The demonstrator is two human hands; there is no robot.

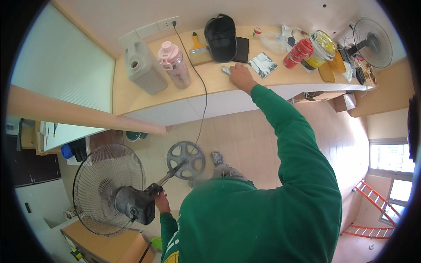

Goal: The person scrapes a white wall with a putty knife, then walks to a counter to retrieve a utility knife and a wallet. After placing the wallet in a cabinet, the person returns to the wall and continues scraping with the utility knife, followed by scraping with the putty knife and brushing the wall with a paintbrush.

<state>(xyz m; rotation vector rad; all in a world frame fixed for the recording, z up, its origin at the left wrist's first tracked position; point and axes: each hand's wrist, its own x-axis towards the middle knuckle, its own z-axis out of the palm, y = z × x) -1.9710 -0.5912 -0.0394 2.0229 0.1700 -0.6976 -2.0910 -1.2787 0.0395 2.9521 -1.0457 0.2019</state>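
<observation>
My right hand is on the light wooden counter, its fingers closed around a small grey-white flat object that I cannot make out fully. Just beyond it lie a black cap, a dark notebook-like item and a square sheet with a black-and-white picture. My left hand is low on the left, at the pole just under the head of a black pedestal fan. The fan's round base stands on the floor, and its cord runs up to a wall socket.
A plastic jug, a pink-lidded bottle and a wide paintbrush stand or lie on the counter's left part. Rightward are a red bottle, a yellow-lidded bucket and another fan. Orange ladders are at far right.
</observation>
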